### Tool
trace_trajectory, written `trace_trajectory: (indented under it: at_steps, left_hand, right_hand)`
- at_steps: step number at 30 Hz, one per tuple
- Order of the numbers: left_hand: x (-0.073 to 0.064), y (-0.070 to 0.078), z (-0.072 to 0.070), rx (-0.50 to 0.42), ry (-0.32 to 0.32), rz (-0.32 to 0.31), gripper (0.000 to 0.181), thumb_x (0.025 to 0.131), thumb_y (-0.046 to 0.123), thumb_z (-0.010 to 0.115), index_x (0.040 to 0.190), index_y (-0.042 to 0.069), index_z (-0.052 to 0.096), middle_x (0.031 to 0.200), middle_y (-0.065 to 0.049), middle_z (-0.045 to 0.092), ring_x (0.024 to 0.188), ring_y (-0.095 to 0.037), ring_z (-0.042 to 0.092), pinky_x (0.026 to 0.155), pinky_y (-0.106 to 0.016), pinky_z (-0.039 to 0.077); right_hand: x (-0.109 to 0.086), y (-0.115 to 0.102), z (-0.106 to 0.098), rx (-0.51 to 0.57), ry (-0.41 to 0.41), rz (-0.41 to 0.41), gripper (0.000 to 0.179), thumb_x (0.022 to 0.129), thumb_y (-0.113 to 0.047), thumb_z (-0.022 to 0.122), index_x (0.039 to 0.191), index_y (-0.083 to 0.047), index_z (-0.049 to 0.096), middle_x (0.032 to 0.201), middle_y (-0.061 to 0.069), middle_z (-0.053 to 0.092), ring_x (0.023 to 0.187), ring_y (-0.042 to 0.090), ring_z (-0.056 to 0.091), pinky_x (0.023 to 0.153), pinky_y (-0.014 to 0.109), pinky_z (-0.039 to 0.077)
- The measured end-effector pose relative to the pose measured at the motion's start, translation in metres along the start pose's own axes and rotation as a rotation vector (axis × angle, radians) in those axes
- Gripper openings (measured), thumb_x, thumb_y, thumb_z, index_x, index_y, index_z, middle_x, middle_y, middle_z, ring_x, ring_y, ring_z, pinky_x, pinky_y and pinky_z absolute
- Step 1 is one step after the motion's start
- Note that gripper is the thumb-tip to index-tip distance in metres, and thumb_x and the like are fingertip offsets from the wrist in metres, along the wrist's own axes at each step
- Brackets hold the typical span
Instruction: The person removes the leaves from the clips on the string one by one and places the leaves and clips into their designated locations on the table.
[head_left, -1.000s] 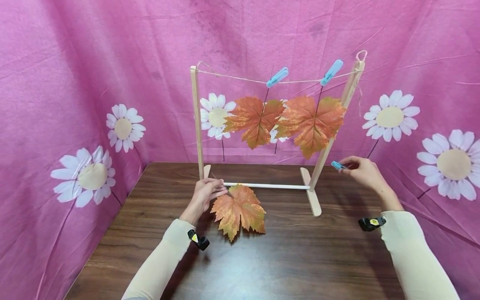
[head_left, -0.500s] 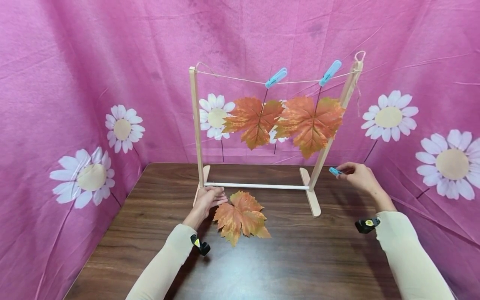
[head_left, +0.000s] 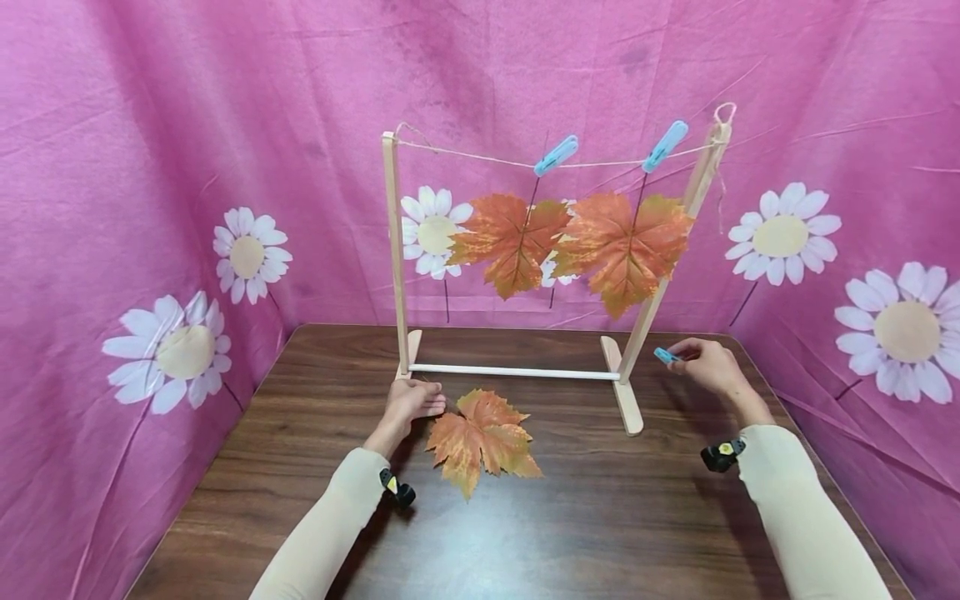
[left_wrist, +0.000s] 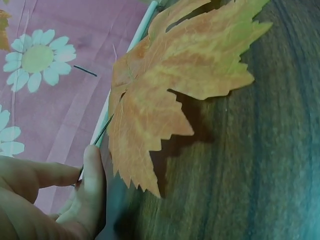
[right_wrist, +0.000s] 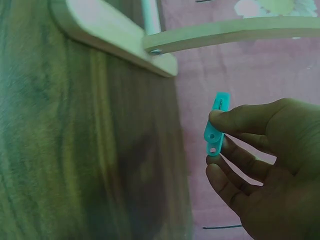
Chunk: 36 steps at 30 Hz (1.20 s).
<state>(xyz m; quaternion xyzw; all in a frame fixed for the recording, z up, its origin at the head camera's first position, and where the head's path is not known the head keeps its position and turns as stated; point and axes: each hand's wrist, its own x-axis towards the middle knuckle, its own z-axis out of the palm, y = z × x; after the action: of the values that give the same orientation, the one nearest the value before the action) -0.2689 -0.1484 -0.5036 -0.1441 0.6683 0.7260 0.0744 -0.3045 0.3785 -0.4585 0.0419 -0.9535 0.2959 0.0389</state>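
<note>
My left hand [head_left: 408,405] pinches the thin dark stem [left_wrist: 102,131] of an orange and yellow leaf [head_left: 483,437]. The leaf hangs low over the table, in front of the rack's white bar, its shadow showing in the left wrist view. Over at the right, my right hand [head_left: 705,364] holds a small blue clothespin [right_wrist: 217,122] between thumb and fingers, beside the rack's right foot. Two more orange leaves, a left one [head_left: 517,242] and a right one [head_left: 626,246], dangle by their stems from blue clothespins [head_left: 557,156] on a string [head_left: 480,155].
The wooden rack has a left post [head_left: 396,250], a right post [head_left: 705,179], a white crossbar [head_left: 510,372] and flat feet [head_left: 628,404]. It stands on a dark brown table [head_left: 585,517]. Behind hangs a pink cloth [head_left: 315,108] with large white daisies.
The left hand has moved slightly down and toward me, the leaf lowering with it. My right hand has also come lower and a little left, still holding the clothespin.
</note>
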Motion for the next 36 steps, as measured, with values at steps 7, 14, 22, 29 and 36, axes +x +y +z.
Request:
trace_trajectory:
  at_steps: [7, 14, 22, 29, 36]
  left_hand:
    - [0.004, -0.003, -0.003, 0.010, -0.025, -0.064, 0.031, 0.103, -0.001, 0.061, 0.123, -0.025, 0.060, 0.067, -0.009, 0.072, 0.057, -0.011, 0.071, 0.061, -0.023, 0.067]
    - [0.004, -0.003, -0.006, 0.021, -0.039, -0.090, 0.030, 0.104, 0.000, 0.060, 0.122, -0.024, 0.060, 0.072, -0.015, 0.075, 0.061, -0.015, 0.074, 0.066, -0.027, 0.069]
    - [0.005, -0.005, -0.005, 0.023, -0.056, -0.093, 0.028, 0.104, -0.002, 0.058, 0.122, -0.024, 0.059, 0.072, -0.016, 0.075, 0.061, -0.017, 0.075, 0.068, -0.028, 0.069]
    - [0.004, -0.005, -0.006, 0.014, -0.074, -0.102, 0.024, 0.106, -0.003, 0.055, 0.118, -0.023, 0.058, 0.071, -0.018, 0.075, 0.060, -0.017, 0.075, 0.067, -0.026, 0.069]
    - [0.003, -0.004, -0.007, -0.004, -0.072, -0.112, 0.023, 0.106, -0.001, 0.054, 0.117, -0.021, 0.055, 0.071, -0.020, 0.075, 0.058, -0.018, 0.075, 0.066, -0.027, 0.069]
  right_hand:
    - [0.001, 0.008, 0.013, -0.010, -0.032, 0.035, 0.029, 0.095, -0.014, 0.075, 0.117, 0.005, 0.072, 0.093, 0.019, 0.076, 0.077, 0.015, 0.066, 0.069, 0.028, 0.049]
    - [0.001, 0.015, 0.022, -0.006, -0.039, 0.063, 0.028, 0.095, -0.010, 0.071, 0.117, 0.007, 0.070, 0.087, 0.018, 0.074, 0.065, 0.015, 0.066, 0.066, 0.028, 0.048]
    - [0.003, 0.027, 0.030, -0.083, 0.000, 0.085, 0.027, 0.094, -0.011, 0.072, 0.116, 0.005, 0.071, 0.102, 0.026, 0.073, 0.094, 0.042, 0.066, 0.082, 0.052, 0.055]
    - [0.000, 0.028, 0.033, -0.097, 0.017, 0.136, 0.029, 0.097, -0.010, 0.071, 0.121, 0.005, 0.069, 0.113, 0.031, 0.070, 0.109, 0.053, 0.063, 0.094, 0.067, 0.052]
    - [0.002, 0.028, 0.036, -0.103, 0.037, 0.108, 0.035, 0.098, -0.015, 0.073, 0.124, 0.006, 0.066, 0.115, 0.034, 0.069, 0.110, 0.054, 0.063, 0.092, 0.068, 0.052]
